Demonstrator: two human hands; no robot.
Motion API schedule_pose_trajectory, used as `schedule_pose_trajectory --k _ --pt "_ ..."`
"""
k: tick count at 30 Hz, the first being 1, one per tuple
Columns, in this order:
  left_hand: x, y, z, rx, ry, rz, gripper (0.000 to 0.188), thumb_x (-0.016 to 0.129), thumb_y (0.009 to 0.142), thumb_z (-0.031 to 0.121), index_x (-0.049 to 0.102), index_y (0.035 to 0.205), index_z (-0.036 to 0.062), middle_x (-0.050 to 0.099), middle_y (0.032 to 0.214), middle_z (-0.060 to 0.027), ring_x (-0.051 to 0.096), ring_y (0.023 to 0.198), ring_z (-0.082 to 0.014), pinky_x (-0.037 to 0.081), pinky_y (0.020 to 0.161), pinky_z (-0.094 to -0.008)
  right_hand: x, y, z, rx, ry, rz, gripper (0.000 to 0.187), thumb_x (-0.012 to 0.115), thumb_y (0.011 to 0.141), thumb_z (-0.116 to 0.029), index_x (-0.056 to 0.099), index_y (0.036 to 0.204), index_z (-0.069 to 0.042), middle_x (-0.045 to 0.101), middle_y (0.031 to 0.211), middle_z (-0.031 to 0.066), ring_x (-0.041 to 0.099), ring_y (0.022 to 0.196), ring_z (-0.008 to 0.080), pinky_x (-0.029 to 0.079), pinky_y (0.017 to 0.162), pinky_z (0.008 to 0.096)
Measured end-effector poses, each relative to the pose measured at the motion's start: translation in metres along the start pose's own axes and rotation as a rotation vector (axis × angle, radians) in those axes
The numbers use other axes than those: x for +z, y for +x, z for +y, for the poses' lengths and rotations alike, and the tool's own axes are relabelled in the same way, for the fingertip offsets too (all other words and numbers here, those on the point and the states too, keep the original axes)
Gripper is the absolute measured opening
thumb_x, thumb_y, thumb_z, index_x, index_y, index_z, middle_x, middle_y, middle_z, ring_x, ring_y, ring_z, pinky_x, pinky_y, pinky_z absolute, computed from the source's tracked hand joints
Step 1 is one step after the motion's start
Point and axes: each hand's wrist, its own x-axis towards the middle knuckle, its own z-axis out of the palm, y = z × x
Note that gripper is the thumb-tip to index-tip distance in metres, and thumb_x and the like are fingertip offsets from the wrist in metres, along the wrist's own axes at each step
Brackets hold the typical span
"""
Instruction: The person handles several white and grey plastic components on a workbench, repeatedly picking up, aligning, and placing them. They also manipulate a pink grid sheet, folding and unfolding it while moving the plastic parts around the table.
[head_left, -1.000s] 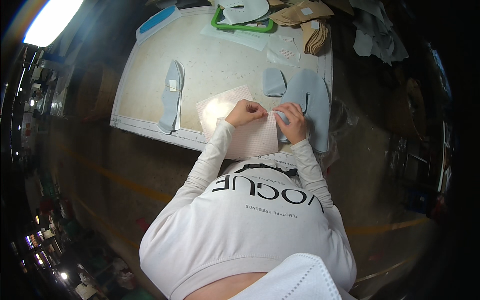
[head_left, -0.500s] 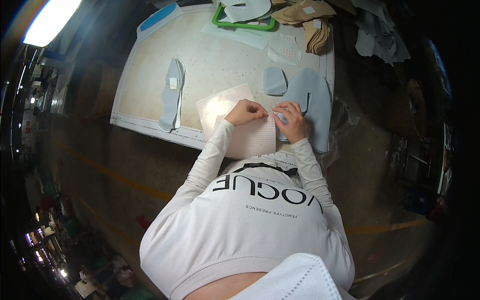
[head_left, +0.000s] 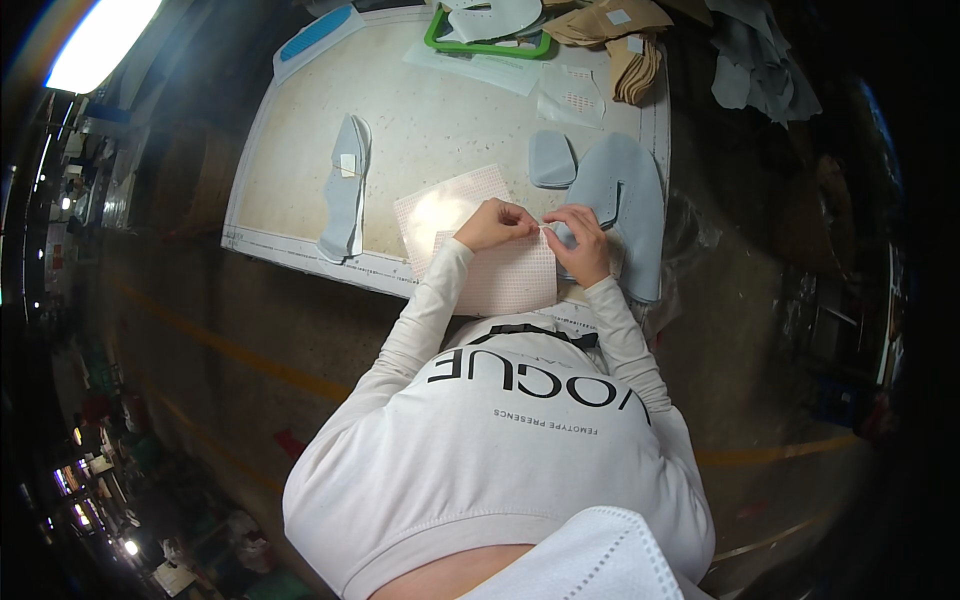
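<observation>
Two sheets with a fine pinkish grid, which look like small stickers, are at the near edge of the table. The lower sheet (head_left: 470, 192) lies flat and catches a bright glare. The upper sheet (head_left: 505, 280) hangs partly over the edge toward my body. My left hand (head_left: 497, 224) is closed in a pinch at this sheet's far edge. At its far right corner my right hand (head_left: 582, 245) pinches too, the fingertips of both hands almost meeting. Whatever small piece may sit between the fingertips is too small to make out. Grey shoe-upper pieces (head_left: 640, 215) lie beside and beneath my right hand.
A stack of narrow grey pieces (head_left: 345, 205) with a pale tag lies to the left. Further back are a small grey stack (head_left: 551, 160), a clear plastic bag (head_left: 570, 95), a green-rimmed tray (head_left: 490, 50), brown pieces (head_left: 632, 70) and a blue-and-white board (head_left: 318, 38).
Both hands stay pinched at the sheet's corner with only slight finger movement. The upper sheet's near right corner has shifted a little to the right.
</observation>
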Motion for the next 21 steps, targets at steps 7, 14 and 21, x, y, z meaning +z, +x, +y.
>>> schedule_pose_trajectory --k 7,14,21 --pt "-0.0014 0.0003 0.0000 -0.062 0.077 -0.021 0.015 0.060 0.084 0.004 0.069 0.093 -0.0039 0.070 0.087 -0.0075 0.064 0.080 -0.0110 0.052 0.077 -0.0233 0.0031 -0.0019 -0.0015 -0.062 -0.028 -0.043 0.042 0.068 0.073 -0.003 0.062 0.114 -0.011 0.065 0.084 0.0022 0.060 0.088 0.0226 0.050 0.077 0.0343" --pt "0.0034 -0.0041 0.0042 0.030 0.070 0.005 0.012 0.066 0.084 0.009 0.068 0.091 -0.0009 0.068 0.086 -0.0043 0.063 0.081 -0.0102 0.049 0.075 -0.0214 0.0028 -0.0046 0.0000 0.225 0.273 -0.053 0.067 0.068 0.069 0.009 0.049 0.131 -0.009 0.055 0.102 0.0065 0.064 0.075 0.0118 0.050 0.072 0.0263" --pt "-0.0006 -0.0046 0.0003 -0.025 0.126 0.001 0.009 0.067 0.084 0.008 0.067 0.090 0.0003 0.067 0.086 -0.0031 0.062 0.080 -0.0094 0.049 0.074 -0.0222 0.0025 -0.0052 -0.0003 0.081 0.171 -0.033 0.064 0.065 0.071 0.009 0.051 0.130 -0.012 0.051 0.106 0.0074 0.064 0.077 0.0160 0.052 0.070 0.0297"
